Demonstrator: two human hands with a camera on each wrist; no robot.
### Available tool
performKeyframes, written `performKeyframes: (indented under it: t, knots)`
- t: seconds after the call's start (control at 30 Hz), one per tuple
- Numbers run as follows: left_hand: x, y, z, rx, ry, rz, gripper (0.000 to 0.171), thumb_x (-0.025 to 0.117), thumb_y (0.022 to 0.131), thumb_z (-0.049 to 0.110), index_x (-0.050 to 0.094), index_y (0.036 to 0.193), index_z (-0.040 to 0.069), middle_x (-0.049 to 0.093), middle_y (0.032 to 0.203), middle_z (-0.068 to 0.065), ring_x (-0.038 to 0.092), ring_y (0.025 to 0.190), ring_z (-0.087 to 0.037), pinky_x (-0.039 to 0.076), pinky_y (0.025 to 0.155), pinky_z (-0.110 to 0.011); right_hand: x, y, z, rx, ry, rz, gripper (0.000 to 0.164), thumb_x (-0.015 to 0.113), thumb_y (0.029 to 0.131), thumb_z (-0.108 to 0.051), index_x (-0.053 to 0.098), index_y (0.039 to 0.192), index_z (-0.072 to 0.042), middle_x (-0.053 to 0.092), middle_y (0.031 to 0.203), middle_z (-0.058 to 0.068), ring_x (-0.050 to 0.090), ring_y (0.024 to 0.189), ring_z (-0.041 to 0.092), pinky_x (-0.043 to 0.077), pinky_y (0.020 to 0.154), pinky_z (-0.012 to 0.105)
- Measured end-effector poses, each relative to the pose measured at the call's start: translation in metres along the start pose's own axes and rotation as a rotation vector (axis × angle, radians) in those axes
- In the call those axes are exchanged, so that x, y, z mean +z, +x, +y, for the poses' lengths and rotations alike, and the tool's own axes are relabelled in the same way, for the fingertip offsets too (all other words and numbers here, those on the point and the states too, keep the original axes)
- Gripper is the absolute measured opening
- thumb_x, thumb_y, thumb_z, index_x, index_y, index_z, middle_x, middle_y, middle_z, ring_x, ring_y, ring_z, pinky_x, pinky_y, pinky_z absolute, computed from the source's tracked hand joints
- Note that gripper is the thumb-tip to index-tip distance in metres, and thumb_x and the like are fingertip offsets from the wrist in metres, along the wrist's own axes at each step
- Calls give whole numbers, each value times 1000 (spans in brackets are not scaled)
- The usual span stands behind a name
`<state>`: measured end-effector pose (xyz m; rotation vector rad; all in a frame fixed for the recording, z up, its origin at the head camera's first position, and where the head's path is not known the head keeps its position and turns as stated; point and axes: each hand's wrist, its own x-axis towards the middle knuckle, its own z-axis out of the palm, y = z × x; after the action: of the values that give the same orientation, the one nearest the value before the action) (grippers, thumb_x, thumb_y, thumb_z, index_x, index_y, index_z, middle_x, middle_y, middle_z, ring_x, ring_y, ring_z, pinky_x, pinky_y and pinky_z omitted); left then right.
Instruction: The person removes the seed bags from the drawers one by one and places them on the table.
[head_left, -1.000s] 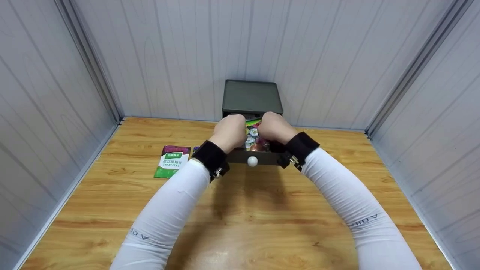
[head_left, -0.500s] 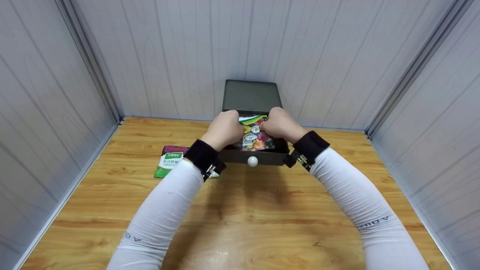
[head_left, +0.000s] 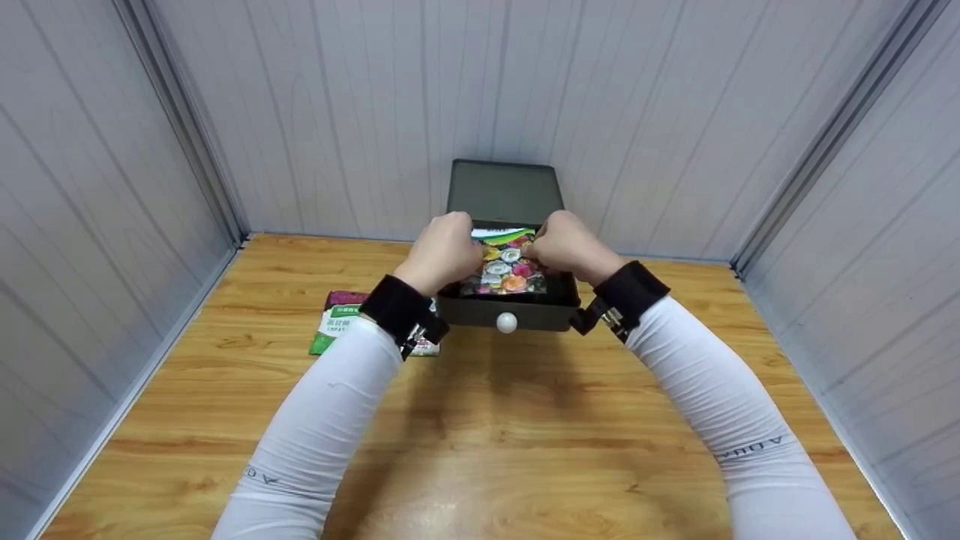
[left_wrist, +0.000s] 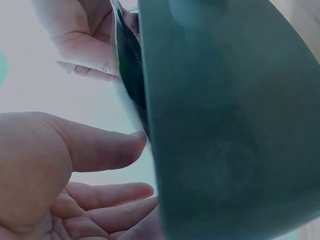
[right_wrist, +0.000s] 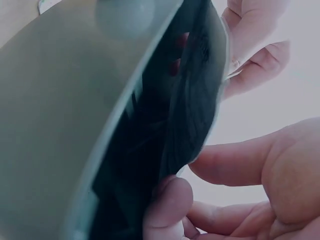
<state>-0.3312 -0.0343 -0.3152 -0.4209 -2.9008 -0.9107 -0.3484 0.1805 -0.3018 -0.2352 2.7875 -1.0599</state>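
Observation:
A flower-printed seed packet [head_left: 504, 271] is raised at the mouth of a pulled-out dark green drawer [head_left: 540, 316] with a white knob [head_left: 506, 322]. My left hand [head_left: 444, 251] pinches the packet's left edge; its red fingertips [right_wrist: 176, 66] show under the packet in the right wrist view. My right hand [head_left: 574, 244] pinches the opposite edge, thumb [right_wrist: 227, 162] above and a finger below. In both wrist views the packet's dark underside [right_wrist: 192, 107] bows over the drawer rim. Whatever else lies inside the drawer is too dark to tell.
The drawer's green box [head_left: 504, 193] stands against the back panel wall [head_left: 360, 120]. Left of it on the wooden table [head_left: 495, 427] lies a green and white seed packet [head_left: 326, 337]. Another packet [head_left: 429, 349] is mostly behind my left wrist.
The flower-printed packet has come up out of the drawer, and more of its face shows. My hands have moved slightly apart and upward, holding its edges.

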Motion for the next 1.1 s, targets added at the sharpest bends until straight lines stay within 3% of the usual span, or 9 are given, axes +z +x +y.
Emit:
performKeyframes:
  t: [0.17,0.3,0.5,0.6,0.73,0.8,0.87,0.97,1.1]
  knots:
    - [-2,-3,-1,28,6,17,24,61,99,5,45,82,11,37,81,-3,43,73,-23,36,66,-36,-2,-3,3,6,60,-23,48,72,102,-12,58,57,-16,45,54,-7,44,47,7,40,49,23]
    - [-5,-7,-3,41,8,16,5,66,94,4,63,91,1,56,90,-9,51,82,-26,44,74,-39,-1,-9,3,0,96,-33,47,72,104,-13,59,59,-14,45,56,-7,43,47,7,39,49,22]
    - [-12,-15,-6,31,-17,-6,39,71,97,6,73,132,-9,73,117,-20,63,92,-28,55,85,-41,2,-18,-1,-52,104,-23,44,74,104,-15,64,62,-12,49,58,-7,43,48,6,38,47,21]
    - [-15,-21,-9,32,-40,-3,35,73,98,7,73,130,-8,68,103,-15,58,84,-25,49,76,-37,5,-23,-4,-53,113,-30,40,75,104,-17,69,66,-10,55,61,-4,44,48,7,38,47,22]
    - [-19,-27,-13,49,-81,7,13,72,95,4,63,86,3,41,74,0,39,65,-17,34,62,-33,7,-27,-7,-64,121,-28,40,75,105,-18,70,66,-8,58,63,-3,45,50,7,39,49,22]
    - [-20,-30,-15,52,-99,9,10,72,94,3,65,88,1,52,76,-2,45,67,-17,41,63,-33,8,-28,-9,-66,119,-24,39,75,105,-18,71,68,-8,59,63,-3,45,51,7,39,49,21]
    - [-23,-33,-17,47,-116,9,11,73,94,3,73,102,-4,69,89,-10,61,78,-21,54,71,-34,9,-29,-11,-65,113,-24,37,75,106,-19,73,71,-7,58,64,-3,45,51,7,38,49,22]
    - [-30,-35,-20,23,-146,0,52,75,97,6,65,144,-11,73,134,-26,72,117,-35,62,97,-46,10,-29,-17,-72,95,-27,33,75,106,-20,75,77,-6,59,66,-2,49,54,9,41,50,23]
    - [-40,-38,-27,-15,-187,3,53,76,99,6,63,147,-10,73,136,-26,72,125,-39,63,100,-48,15,-26,-30,-94,56,-14,32,74,107,-22,74,79,-6,58,67,-2,52,57,11,44,53,24]
